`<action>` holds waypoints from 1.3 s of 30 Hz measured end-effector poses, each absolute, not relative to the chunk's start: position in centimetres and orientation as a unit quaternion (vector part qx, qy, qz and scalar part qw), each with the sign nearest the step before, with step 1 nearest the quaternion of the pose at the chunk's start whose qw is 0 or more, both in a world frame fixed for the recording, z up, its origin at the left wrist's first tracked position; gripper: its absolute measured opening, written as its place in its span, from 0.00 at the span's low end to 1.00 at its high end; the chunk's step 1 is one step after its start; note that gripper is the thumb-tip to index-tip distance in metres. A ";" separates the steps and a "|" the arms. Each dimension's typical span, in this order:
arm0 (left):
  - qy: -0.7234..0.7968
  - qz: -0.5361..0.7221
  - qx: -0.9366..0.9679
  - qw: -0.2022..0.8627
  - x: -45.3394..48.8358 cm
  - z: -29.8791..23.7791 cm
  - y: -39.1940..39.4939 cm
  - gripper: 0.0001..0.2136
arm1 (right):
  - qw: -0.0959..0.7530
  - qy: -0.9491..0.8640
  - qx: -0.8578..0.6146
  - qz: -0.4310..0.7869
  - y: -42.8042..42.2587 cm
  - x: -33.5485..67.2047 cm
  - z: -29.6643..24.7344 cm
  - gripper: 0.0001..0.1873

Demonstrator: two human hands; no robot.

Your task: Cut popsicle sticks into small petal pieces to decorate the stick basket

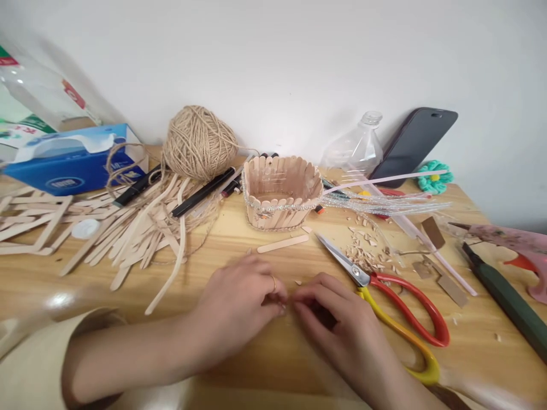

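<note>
My left hand (243, 296), with a ring on one finger, rests low over the table, its fingers curled together. Close to its fingertips, my right hand (344, 319) pinches thumb against forefinger. Whatever lies between the fingers of either hand is too small or hidden to make out. Just beyond them lie a single craft stick (282, 245) and a small wood chip (298, 282). Behind these stands a small basket (280, 218) walled with craft sticks, a glittery cord around its outside. Scissors (363, 278) with red and yellow handles lie by my right hand, blades pointing away.
Craft sticks (145, 228) pile up at left, near a tissue pack (64, 165) and a twine ball (199, 142). Wood scraps (365, 250), a green-handled cutter (504, 296) and a pink glue gun (513, 239) lie right. A phone (414, 145) leans beside a cut bottle (356, 145).
</note>
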State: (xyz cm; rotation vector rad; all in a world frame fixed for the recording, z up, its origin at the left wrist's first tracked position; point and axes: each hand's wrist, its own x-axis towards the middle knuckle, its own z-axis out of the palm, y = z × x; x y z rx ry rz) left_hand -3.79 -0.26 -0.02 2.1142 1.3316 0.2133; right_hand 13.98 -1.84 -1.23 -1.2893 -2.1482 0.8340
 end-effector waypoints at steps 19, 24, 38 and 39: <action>0.541 0.207 0.702 0.415 -4.1 0.3 -0.8 0.05 | 0.281 -0.754 -0.462 0.373 -2.0 14.0 -0.3 0.07; 0.530 0.289 0.656 0.453 -3.8 0.6 -1.1 0.03 | 0.290 -0.680 -0.480 0.473 -1.9 13.3 0.1 0.06; 0.545 0.357 0.589 0.479 -3.2 1.5 -2.4 0.03 | 0.284 -0.590 -0.505 0.562 -2.0 13.0 1.4 0.08; 0.548 0.357 0.582 0.483 -3.2 1.6 -2.4 0.03 | 0.286 -0.590 -0.502 0.564 -2.0 13.0 1.4 0.08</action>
